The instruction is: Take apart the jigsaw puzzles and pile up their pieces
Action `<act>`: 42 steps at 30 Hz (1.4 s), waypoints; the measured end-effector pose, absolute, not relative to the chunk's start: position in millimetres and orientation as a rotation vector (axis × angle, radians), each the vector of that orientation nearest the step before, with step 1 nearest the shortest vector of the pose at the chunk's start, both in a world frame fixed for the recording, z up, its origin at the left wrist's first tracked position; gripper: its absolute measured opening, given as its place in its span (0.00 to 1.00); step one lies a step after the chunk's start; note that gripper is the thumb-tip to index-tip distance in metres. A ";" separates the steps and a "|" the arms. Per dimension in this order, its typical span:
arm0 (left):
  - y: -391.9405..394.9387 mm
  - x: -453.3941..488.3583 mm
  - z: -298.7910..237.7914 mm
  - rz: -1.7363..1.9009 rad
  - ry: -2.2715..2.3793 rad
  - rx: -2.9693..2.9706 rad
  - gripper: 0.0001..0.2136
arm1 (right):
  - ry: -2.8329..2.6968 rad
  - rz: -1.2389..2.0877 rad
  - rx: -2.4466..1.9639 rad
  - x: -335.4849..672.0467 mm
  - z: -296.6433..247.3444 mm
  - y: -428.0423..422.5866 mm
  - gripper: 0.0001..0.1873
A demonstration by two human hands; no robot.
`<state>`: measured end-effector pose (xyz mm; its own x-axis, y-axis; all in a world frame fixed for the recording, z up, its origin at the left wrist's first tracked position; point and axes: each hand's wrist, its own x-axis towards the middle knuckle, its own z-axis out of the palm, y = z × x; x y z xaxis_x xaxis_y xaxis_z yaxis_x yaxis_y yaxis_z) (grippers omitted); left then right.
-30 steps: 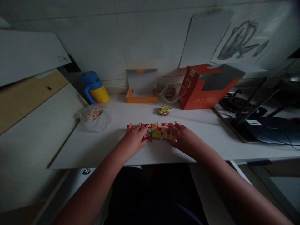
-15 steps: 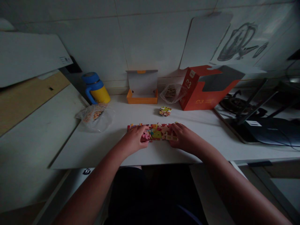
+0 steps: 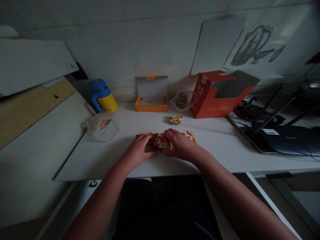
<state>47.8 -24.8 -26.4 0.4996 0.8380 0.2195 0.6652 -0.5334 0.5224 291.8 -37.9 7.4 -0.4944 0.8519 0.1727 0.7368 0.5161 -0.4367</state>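
Observation:
A colourful strip of joined jigsaw pieces (image 3: pixel 160 142) lies on the white table (image 3: pixel 215 150) in front of me. My left hand (image 3: pixel 140 150) presses on its left part. Resting over its middle and right part is my right hand (image 3: pixel 178 145), so only a small patch shows between the hands and a corner sticks out at the right. A small clump of loose puzzle pieces (image 3: pixel 176 119) sits just behind the strip, apart from both hands.
Along the wall stand a blue and yellow mug (image 3: pixel 103 96), an open orange box (image 3: pixel 151 94), a clear bag of pieces (image 3: pixel 183 99) and a red carton (image 3: pixel 220 95). Another plastic bag (image 3: pixel 102 123) lies at the left. A laptop and stand (image 3: pixel 280 130) fill the right.
My right hand has slid left across the puzzle strip toward my left hand, covering more of it. The left hand has stayed nearly in place.

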 end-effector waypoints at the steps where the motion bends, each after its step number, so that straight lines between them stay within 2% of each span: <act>1: -25.7 43.8 -27.4 0.648 1.267 2.367 0.29 | -2.420 0.443 -1.279 283.2 8.0 -35.2 0.19; 7: -33.8 28.3 -37.3 0.671 1.288 2.293 0.28 | -2.544 0.404 -1.125 259.1 -9.2 -25.5 0.26; 13: -36.1 26.1 -39.2 0.702 1.285 2.204 0.23 | -2.493 0.415 -1.111 269.1 -19.8 -24.0 0.27; 20: -33.6 30.3 -33.6 0.740 1.218 2.240 0.25 | -2.503 0.538 -1.040 277.7 -12.6 -17.4 0.33; 26: -28.6 38.8 -38.5 0.717 1.209 2.311 0.37 | -2.499 0.627 -1.008 284.1 -6.2 -20.4 0.25; 29: -25.7 44.8 -41.5 0.725 1.177 2.314 0.36 | -2.470 0.627 -0.997 284.6 -10.7 -20.2 0.21; 33: -24.6 48.3 -42.4 0.737 1.144 2.249 0.31 | -2.434 0.595 -0.983 285.7 -17.2 -20.0 0.25; 36: -24.4 47.4 -44.3 0.742 1.124 2.195 0.29 | -2.443 0.583 -1.022 286.6 -18.3 -21.3 0.24; 42: -24.4 43.4 -50.5 0.793 1.137 2.192 0.34 | -2.419 0.626 -1.118 286.7 -16.2 -24.0 0.24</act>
